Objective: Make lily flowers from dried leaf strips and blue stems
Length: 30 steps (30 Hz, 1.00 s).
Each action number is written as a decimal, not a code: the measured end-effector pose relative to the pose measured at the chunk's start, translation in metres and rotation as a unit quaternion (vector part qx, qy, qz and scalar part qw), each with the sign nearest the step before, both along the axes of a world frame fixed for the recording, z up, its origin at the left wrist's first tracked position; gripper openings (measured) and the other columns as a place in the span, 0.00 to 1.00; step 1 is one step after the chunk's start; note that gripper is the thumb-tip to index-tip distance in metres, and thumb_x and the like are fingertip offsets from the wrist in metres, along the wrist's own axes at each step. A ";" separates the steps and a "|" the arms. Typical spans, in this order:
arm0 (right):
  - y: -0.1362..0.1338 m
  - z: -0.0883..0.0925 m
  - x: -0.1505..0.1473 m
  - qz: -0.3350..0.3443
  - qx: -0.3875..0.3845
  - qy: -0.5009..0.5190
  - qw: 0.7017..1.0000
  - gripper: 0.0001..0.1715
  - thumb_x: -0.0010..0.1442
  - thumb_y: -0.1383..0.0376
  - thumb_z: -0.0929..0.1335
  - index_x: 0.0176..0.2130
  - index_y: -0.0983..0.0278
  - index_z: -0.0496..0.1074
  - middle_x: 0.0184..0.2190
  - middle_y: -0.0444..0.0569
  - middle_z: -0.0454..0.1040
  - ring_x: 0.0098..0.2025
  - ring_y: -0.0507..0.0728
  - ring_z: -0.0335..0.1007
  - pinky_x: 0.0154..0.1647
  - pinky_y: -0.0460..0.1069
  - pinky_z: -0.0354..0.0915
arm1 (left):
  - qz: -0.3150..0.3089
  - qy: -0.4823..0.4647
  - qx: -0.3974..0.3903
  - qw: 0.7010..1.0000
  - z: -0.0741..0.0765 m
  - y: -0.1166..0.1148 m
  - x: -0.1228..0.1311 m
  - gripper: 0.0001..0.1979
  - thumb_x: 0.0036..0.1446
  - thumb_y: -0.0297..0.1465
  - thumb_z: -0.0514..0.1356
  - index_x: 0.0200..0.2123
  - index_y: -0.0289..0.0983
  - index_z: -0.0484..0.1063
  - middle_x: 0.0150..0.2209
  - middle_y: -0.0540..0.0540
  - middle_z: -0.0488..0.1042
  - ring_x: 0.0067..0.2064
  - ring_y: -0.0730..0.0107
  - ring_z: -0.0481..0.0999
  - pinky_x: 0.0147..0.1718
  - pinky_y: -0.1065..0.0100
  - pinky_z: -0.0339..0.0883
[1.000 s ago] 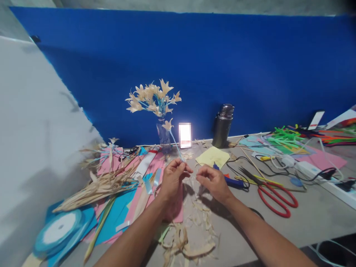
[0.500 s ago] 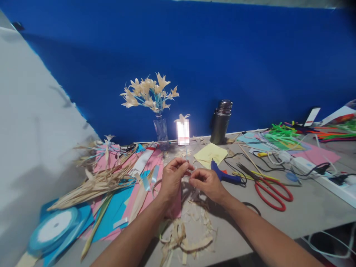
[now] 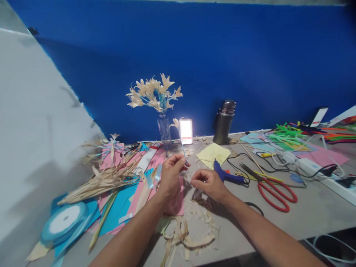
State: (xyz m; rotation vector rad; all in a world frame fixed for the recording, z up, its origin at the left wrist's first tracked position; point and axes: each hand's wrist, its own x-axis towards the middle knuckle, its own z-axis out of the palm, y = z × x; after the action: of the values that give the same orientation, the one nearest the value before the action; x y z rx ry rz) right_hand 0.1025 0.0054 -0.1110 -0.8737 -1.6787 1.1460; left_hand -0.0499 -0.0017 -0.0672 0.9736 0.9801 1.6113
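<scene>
My left hand (image 3: pixel 172 174) pinches the light blue stem (image 3: pixel 184 150) of a cream flower (image 3: pixel 175 123) that looks made of dried husk. The flower's head rises above the fingers, in front of a bright phone-like screen (image 3: pixel 186 131). My right hand (image 3: pixel 207 183), slightly lower, has thumb and forefinger closed at the end of a thin strand running between the hands; whether it is thread, wire or ribbon I cannot make out. Under the hands lie husk scraps (image 3: pixel 180 233). A blue glue gun (image 3: pixel 228 177) rests just right of my right hand.
Similar flowers (image 3: pixel 155 92) stand in a clear bottle (image 3: pixel 165 133). Leftward are dried husks (image 3: pixel 94 187) and a blue ribbon roll (image 3: pixel 62 226). Red-handled scissors (image 3: pixel 278 193), a dark flask (image 3: pixel 224 122), cords and a white power strip (image 3: pixel 328 180) lie rightward. A blue wall stands behind.
The flower's head has swung left and its stem now leans. My hands are slightly farther apart, showing the thin strand between them. The whole view has shifted a little.
</scene>
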 end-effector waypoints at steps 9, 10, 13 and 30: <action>0.003 0.001 0.000 -0.023 0.007 0.000 1.000 0.09 0.53 0.62 0.71 0.24 0.63 0.73 0.21 0.42 0.72 0.24 0.51 0.63 0.27 0.47 0.60 | -0.073 -0.011 -0.036 0.997 -0.005 -0.003 0.006 0.16 0.54 0.42 0.66 0.32 0.34 0.78 0.34 0.43 0.78 0.33 0.67 0.77 0.35 0.66 0.70; 0.004 0.001 0.000 -0.032 0.007 0.003 0.999 0.09 0.53 0.62 0.71 0.24 0.63 0.73 0.21 0.42 0.72 0.24 0.51 0.63 0.27 0.48 0.60 | -0.080 0.000 -0.041 0.996 -0.008 -0.003 0.007 0.16 0.55 0.43 0.66 0.32 0.33 0.78 0.34 0.42 0.79 0.34 0.66 0.78 0.36 0.66 0.70; 0.006 -0.001 -0.001 -0.053 0.007 0.023 0.998 0.09 0.52 0.62 0.71 0.24 0.63 0.72 0.21 0.42 0.70 0.24 0.51 0.62 0.27 0.48 0.59 | -0.076 0.036 -0.028 0.996 -0.016 -0.002 0.010 0.12 0.52 0.38 0.69 0.30 0.34 0.79 0.32 0.44 0.78 0.35 0.67 0.77 0.37 0.68 0.70; 0.016 -0.006 0.002 -0.118 0.065 0.086 0.987 0.16 0.58 0.52 0.71 0.35 0.61 0.79 0.38 0.53 0.81 0.37 0.60 0.78 0.39 0.55 0.73 | -0.011 0.070 -0.015 0.997 0.021 -0.021 -0.011 0.20 0.46 0.44 0.71 0.30 0.36 0.71 0.24 0.51 0.74 0.22 0.73 0.73 0.23 0.72 0.67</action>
State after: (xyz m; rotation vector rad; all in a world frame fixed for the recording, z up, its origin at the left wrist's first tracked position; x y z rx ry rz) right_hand 0.1043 0.0217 -0.1174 -0.8403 -1.4497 0.9138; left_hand -0.0604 -0.0231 -0.0465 1.0844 1.0807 1.5230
